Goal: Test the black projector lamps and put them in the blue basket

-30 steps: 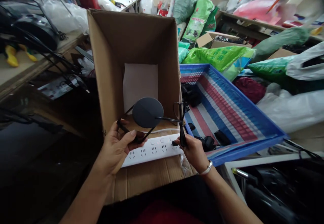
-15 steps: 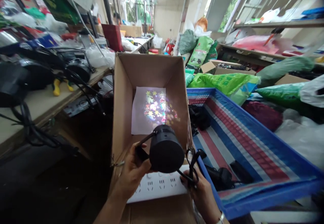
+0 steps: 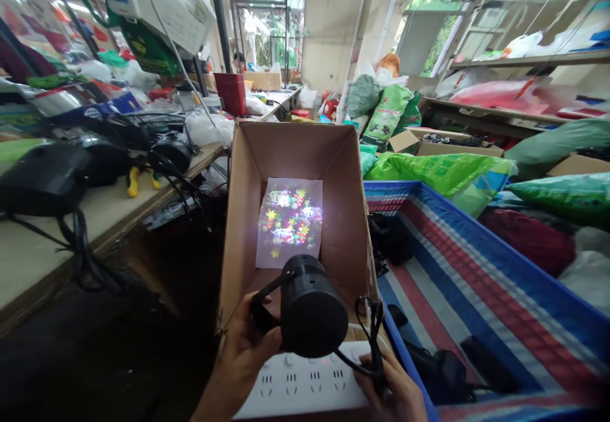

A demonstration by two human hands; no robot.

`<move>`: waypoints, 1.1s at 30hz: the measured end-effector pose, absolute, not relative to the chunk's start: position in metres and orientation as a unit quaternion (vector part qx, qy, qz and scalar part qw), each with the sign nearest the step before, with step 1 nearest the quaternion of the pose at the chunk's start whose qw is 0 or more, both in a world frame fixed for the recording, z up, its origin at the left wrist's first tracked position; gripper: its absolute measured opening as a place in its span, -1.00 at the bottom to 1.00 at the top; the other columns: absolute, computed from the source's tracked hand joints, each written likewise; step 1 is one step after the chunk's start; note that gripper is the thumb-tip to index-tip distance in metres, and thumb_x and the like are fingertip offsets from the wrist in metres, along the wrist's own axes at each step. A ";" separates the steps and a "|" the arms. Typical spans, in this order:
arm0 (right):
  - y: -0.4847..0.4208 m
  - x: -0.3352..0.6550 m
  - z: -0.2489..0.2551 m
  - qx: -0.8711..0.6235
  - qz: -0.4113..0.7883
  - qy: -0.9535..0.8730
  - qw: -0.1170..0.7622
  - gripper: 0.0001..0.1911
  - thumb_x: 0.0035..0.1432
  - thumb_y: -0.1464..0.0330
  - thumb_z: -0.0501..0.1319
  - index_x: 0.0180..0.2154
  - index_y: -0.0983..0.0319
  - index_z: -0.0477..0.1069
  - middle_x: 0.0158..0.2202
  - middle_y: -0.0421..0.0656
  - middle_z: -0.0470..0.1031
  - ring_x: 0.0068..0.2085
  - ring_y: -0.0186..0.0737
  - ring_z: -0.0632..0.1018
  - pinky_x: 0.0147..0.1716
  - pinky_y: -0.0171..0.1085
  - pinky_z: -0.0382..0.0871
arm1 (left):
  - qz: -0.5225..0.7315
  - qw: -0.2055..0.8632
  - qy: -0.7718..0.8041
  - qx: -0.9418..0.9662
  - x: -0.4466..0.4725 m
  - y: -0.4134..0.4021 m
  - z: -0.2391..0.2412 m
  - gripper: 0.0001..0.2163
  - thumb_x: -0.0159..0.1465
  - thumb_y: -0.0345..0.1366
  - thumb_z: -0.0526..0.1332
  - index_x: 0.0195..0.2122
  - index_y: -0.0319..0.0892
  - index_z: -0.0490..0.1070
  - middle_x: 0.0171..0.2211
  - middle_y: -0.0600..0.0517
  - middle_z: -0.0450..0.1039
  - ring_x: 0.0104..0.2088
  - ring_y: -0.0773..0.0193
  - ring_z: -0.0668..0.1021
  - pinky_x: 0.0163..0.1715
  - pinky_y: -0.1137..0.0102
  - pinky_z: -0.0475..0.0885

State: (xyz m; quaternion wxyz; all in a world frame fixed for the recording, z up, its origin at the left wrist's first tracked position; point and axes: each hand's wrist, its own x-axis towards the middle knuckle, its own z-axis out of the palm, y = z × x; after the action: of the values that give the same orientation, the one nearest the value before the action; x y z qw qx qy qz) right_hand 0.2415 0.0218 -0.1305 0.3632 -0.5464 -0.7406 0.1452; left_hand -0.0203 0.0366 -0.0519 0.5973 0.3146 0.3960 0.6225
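Observation:
A black cylindrical projector lamp [image 3: 314, 311] is held by its bracket in my left hand [image 3: 250, 349], the fingers wrapped round it. My right hand [image 3: 393, 381] is closed on the lamp's bundled black cord [image 3: 375, 339], beside the right end of a white power strip [image 3: 302, 377]. The lamp points into an open cardboard box [image 3: 345, 218]. Colourful star and figure patterns from it fall on a white paper sheet [image 3: 264, 253] inside the box. What the cord's end meets is hidden by my right fingers.
To the right stands a blue crate [image 3: 481, 244] with a striped lining, holding several black lamps [image 3: 448, 371]. On the left bench [image 3: 28, 238] lie black lamps with cords and yellow-handled pliers [image 3: 133, 182]. Green bags [image 3: 429, 171] lie behind the crate.
The projected pattern has shifted left and now lies almost wholly on the paper. My view has tilted up and turned slightly left. Both hands keep their hold.

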 end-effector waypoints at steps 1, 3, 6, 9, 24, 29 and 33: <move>0.022 0.242 -0.130 -0.546 0.151 -0.741 0.361 -0.87 0.10 0.31 0.21 -0.31 0.21 0.47 -0.32 -0.02 0.53 -0.31 -0.08 0.59 -0.37 -0.27 0.51 | 0.621 0.596 0.398 0.317 -0.020 0.036 -0.052 -0.63 0.04 -0.22 0.37 -0.16 -0.01 0.27 -0.32 0.11 0.27 -0.35 0.31 0.37 -0.41 0.39 0.46; 0.022 0.242 -0.128 -0.548 0.161 -0.737 0.361 -0.86 0.10 0.30 0.21 -0.30 0.21 0.48 -0.30 0.00 0.53 -0.30 -0.07 0.59 -0.36 -0.28 0.51 | 0.621 0.594 0.402 0.318 -0.019 0.036 -0.052 -0.63 0.04 -0.20 0.38 -0.17 -0.02 0.28 -0.33 0.10 0.28 -0.35 0.30 0.37 -0.42 0.38 0.46; 0.021 0.240 -0.124 -0.550 0.175 -0.729 0.368 -0.85 0.11 0.28 0.21 -0.33 0.20 0.49 -0.32 -0.01 0.53 -0.33 -0.08 0.59 -0.39 -0.30 0.50 | 0.620 0.590 0.409 0.316 -0.018 0.034 -0.051 -0.64 0.03 -0.20 0.38 -0.18 -0.03 0.29 -0.31 0.08 0.30 -0.34 0.27 0.39 -0.44 0.38 0.45; 0.021 0.239 -0.121 -0.553 0.174 -0.724 0.373 -0.84 0.10 0.27 0.21 -0.34 0.20 0.50 -0.31 -0.01 0.55 -0.31 -0.06 0.59 -0.39 -0.30 0.49 | 0.621 0.583 0.419 0.314 -0.018 0.033 -0.050 -0.62 0.00 -0.21 0.40 -0.19 -0.04 0.31 -0.34 0.08 0.33 -0.36 0.26 0.42 -0.48 0.41 0.44; 0.023 0.234 -0.107 -0.593 0.360 -0.536 0.481 -0.70 -0.15 0.14 0.38 -0.48 0.25 0.52 -0.51 -0.10 0.53 -0.46 -0.11 0.55 -0.47 -0.30 0.49 | 0.517 0.467 0.494 0.521 -0.010 0.026 -0.042 -0.79 0.14 -0.28 0.27 -0.20 -0.05 0.34 -0.40 0.06 0.50 -0.44 0.25 0.52 -0.47 0.47 0.42; 0.011 0.236 -0.089 -0.586 0.457 -0.458 0.488 -0.65 -0.08 0.10 0.34 -0.34 0.24 0.52 -0.35 -0.07 0.56 -0.33 -0.05 0.57 -0.35 -0.23 0.51 | 0.500 0.411 0.507 0.569 0.003 0.018 -0.049 -0.80 0.18 -0.27 0.21 -0.16 -0.04 0.32 -0.48 0.11 0.44 -0.49 0.26 0.50 -0.44 0.43 0.41; -0.004 0.233 -0.073 -0.530 0.556 -0.408 0.493 -0.35 -0.02 0.08 0.30 0.10 0.09 0.23 0.10 0.01 0.33 -0.02 0.01 0.48 -0.15 -0.14 0.44 | 0.435 0.314 0.476 0.697 0.009 0.011 -0.052 -0.71 0.21 -0.38 0.14 -0.04 0.00 0.30 -0.40 0.03 0.47 -0.42 0.19 0.52 -0.37 0.37 0.41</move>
State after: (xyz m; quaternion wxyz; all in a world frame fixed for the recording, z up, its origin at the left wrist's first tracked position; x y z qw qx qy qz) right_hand 0.2329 -0.0039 -0.0728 0.4928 -0.5304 -0.4083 0.5560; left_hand 0.0091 0.0112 -0.0519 0.3144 0.6968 0.4757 0.4351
